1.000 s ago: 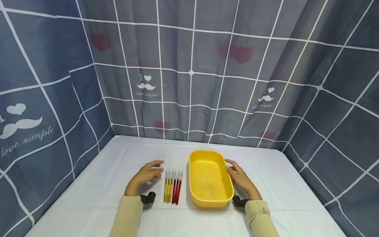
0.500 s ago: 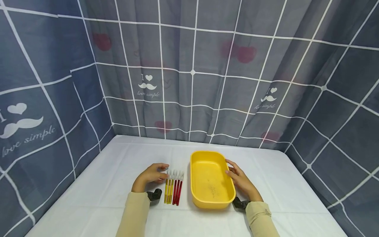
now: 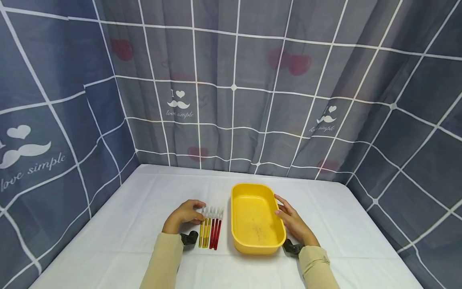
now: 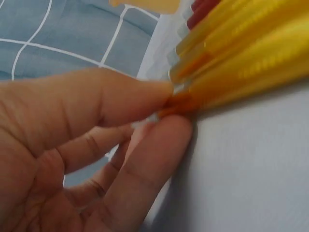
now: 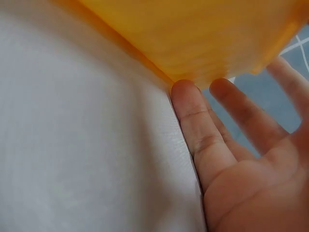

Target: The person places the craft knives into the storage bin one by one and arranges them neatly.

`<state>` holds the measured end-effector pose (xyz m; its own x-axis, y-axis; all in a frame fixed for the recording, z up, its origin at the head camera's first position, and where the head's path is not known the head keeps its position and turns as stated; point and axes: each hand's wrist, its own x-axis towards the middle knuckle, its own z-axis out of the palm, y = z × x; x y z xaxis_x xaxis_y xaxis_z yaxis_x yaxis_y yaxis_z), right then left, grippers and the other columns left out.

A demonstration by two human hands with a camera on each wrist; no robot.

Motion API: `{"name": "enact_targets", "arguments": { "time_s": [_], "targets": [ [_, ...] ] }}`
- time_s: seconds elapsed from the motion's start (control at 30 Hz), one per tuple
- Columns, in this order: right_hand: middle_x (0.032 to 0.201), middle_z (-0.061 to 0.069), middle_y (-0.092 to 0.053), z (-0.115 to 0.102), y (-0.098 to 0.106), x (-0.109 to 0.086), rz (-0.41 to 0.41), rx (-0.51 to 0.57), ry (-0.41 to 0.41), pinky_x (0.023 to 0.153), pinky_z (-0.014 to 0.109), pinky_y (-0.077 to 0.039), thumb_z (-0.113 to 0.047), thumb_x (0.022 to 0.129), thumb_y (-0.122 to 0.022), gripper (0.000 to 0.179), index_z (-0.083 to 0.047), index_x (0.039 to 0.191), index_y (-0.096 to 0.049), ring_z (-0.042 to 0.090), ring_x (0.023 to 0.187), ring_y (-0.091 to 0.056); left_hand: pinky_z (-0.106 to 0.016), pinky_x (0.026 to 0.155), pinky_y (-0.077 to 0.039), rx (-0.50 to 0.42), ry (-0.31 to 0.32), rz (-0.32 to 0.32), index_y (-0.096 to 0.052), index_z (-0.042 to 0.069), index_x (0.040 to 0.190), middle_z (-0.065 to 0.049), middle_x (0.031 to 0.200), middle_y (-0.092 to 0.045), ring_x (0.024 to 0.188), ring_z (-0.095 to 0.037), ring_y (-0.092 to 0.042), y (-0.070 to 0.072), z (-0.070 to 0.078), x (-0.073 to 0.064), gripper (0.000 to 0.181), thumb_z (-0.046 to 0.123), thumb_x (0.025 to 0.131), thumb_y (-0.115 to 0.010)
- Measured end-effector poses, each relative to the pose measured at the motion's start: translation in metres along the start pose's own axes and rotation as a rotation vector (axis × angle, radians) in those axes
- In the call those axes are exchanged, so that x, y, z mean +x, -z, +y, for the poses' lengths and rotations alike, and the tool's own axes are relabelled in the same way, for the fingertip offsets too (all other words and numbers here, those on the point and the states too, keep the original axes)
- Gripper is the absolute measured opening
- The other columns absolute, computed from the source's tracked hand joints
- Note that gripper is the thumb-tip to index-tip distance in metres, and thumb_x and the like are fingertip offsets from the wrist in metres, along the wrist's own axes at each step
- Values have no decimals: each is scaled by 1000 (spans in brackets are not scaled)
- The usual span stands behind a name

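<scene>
Several slim pen-like sticks with clear caps lie side by side on the white table, the yellow sticks (image 3: 205, 233) on the left and the red sticks (image 3: 216, 235) on the right. My left hand (image 3: 185, 214) pinches the outermost yellow stick (image 4: 231, 89) near its capped end, between thumb and finger; the left wrist view shows this closely. A yellow plastic basin (image 3: 258, 248) stands right of the row. Against its right wall, my right hand (image 3: 293, 220) rests with fingers extended, fingertips (image 5: 186, 94) at the wall's base in the right wrist view.
A white cloth (image 3: 119, 245) covers the table. Grey-blue checked curtains (image 3: 216, 100) hang behind it and at both sides. Dark wrist-camera mounts (image 3: 189, 238) sit by each wrist, low over the cloth.
My left hand has moved right to the sticks and now pinches the leftmost yellow one. The right hand has come slightly closer against the basin; the basin stays in place.
</scene>
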<state>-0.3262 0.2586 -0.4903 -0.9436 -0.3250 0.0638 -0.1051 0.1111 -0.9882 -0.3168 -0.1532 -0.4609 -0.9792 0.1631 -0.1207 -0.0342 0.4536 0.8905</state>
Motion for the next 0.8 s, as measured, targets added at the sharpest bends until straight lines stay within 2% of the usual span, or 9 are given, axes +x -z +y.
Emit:
{"name": "enact_targets", "arguments": {
  "time_s": [0.07, 0.13, 0.37, 0.47, 0.67, 0.8],
  "targets": [
    [167, 34, -35, 1, -1, 0, 2, 0, 1, 124, 61, -37, -14, 110, -57, 71, -11, 173, -23, 46, 150, -42, -34, 74, -67, -1, 6, 11, -65, -14, 132, -33, 140, -60, 80, -23, -73, -1, 0, -1, 50, -14, 83, -78],
    [167, 34, -35, 2, -2, -1, 1, 2, 1, 124, 60, -38, -14, 110, -57, 71, -11, 173, -23, 47, 150, -42, -34, 73, -67, -4, 7, 16, -65, -14, 131, -33, 138, -61, 79, -23, -74, -1, 0, 0, 50, -14, 82, -77],
    [167, 35, -33, 1, -1, 1, -14, 15, 4, 113, 33, -49, -12, 111, -55, 71, -9, 173, -21, 48, 150, -42, -36, 75, -67, -41, -8, 28, -66, -13, 131, -31, 133, -63, 79, -26, -76, 2, -1, 0, 52, -14, 80, -77],
    [168, 35, -32, 1, 0, 2, -12, 18, 0, 110, 29, -50, -12, 111, -54, 71, -10, 173, -21, 48, 151, -41, -36, 75, -67, -51, -31, 23, -65, -12, 132, -29, 129, -63, 78, -26, -75, 4, -1, 0, 53, -13, 80, -75],
    [167, 34, -34, 2, 0, 2, 5, -2, -9, 117, 40, -48, -13, 111, -54, 70, -12, 174, -22, 47, 150, -43, -35, 73, -66, -79, -66, 1, -62, -11, 135, -23, 120, -61, 78, -22, -72, 7, -5, 1, 54, -12, 82, -75],
    [167, 34, -35, 2, 1, 2, 12, -8, -15, 120, 48, -45, -14, 111, -55, 70, -12, 173, -23, 46, 149, -44, -33, 71, -65, -103, -84, -19, -61, -12, 136, -22, 120, -60, 81, -22, -69, 8, -7, 2, 55, -11, 82, -74]
  ]
}}
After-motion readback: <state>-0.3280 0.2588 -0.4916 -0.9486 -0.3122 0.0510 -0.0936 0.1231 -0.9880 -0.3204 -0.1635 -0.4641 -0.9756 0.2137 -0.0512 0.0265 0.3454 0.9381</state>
